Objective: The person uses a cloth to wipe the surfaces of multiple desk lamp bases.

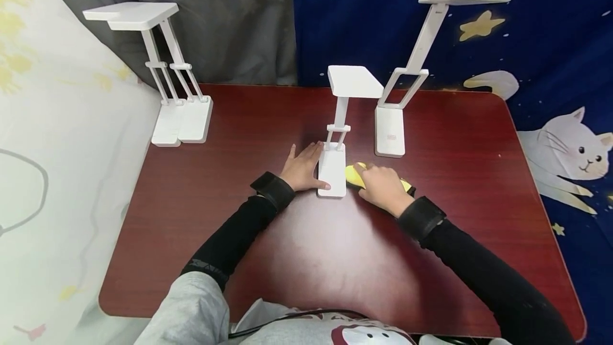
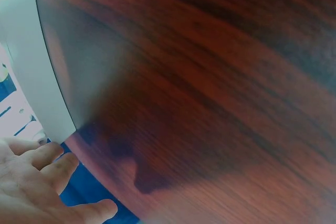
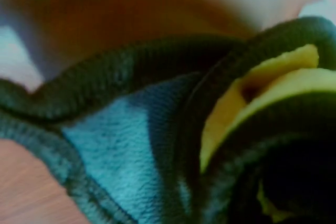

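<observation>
A white folding desk lamp (image 1: 332, 172) stands upright near the middle of the table, its flat head (image 1: 354, 82) raised over the base. My left hand (image 1: 303, 169) rests at the left side of that base, fingers stretched out and thumb lying across its lower part. In the left wrist view the fingers of the left hand (image 2: 37, 182) look extended. Just right of the base, my right hand (image 1: 383, 188) grips a yellow cloth (image 1: 353, 175) against the tabletop. Up close, the cloth (image 3: 131, 135) shows a blue-grey side, dark edging and bunched folds.
Another white lamp (image 1: 389, 132) stands behind and to the right, its arm raised. Two more lamps (image 1: 193, 118) stand side by side at the back left. The reddish-brown table (image 1: 230, 174) meets grey and dark blue curtains (image 1: 335, 15) at its far edge.
</observation>
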Tool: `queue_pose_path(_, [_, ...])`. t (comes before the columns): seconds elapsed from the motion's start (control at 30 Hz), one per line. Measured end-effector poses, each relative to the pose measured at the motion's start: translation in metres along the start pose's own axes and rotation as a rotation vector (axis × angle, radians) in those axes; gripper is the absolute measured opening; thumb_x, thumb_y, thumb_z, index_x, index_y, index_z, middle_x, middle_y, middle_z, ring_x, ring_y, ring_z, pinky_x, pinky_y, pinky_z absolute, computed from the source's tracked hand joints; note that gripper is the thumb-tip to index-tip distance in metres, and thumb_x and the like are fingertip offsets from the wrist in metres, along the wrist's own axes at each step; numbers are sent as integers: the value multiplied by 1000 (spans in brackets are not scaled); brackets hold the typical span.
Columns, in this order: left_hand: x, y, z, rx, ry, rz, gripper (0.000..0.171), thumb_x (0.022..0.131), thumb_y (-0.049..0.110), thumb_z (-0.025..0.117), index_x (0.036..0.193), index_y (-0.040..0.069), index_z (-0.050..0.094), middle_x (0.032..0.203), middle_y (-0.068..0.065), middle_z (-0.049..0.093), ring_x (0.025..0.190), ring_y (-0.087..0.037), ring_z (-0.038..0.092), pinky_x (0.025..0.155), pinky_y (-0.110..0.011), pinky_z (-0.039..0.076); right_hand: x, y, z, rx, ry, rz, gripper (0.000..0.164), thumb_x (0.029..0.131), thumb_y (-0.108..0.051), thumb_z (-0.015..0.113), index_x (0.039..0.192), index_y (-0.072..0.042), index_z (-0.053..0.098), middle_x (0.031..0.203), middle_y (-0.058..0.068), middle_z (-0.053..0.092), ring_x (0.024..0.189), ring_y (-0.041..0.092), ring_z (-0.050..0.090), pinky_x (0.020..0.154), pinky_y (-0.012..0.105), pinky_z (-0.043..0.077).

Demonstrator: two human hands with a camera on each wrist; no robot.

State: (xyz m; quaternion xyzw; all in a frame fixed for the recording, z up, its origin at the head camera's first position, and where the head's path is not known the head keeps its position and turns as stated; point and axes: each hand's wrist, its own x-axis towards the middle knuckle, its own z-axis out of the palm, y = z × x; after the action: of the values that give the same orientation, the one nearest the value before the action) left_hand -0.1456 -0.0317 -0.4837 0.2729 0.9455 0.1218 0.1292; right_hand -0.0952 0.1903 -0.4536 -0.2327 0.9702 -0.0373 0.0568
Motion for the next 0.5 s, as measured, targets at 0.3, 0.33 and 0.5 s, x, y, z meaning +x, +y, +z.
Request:
queue_pose_path(0.3, [1, 0, 0, 14, -4, -7, 112, 63, 68, 64, 144, 7, 17, 148, -5, 18, 134, -15, 16, 102, -55, 3, -40, -2, 2, -21, -1, -352, 59, 65, -23, 75, 119, -8, 56, 100, 12, 59, 76, 27, 59, 58, 41, 49])
queue_pose_path(0.33, [0, -1, 0, 13, -5, -8, 112, 63, 68, 64, 144, 7, 17, 148, -5, 17, 134, -15, 16, 102, -55, 3, -41, -1, 1, -11, -4, -387, 59, 64, -23, 74, 119, -9, 56, 100, 12, 60, 76, 26, 59, 58, 40, 49])
queue_pose_path(0.5, [-2, -2, 0, 0, 0, -6, 111, 63, 67, 64, 144, 7, 17, 148, -5, 18, 134, -15, 17, 102, -55, 3, -25, 10, -14, 46, 58, -306, 62, 65, -24, 74, 122, -9, 54, 101, 12, 61, 70, 25, 60, 50, 40, 47])
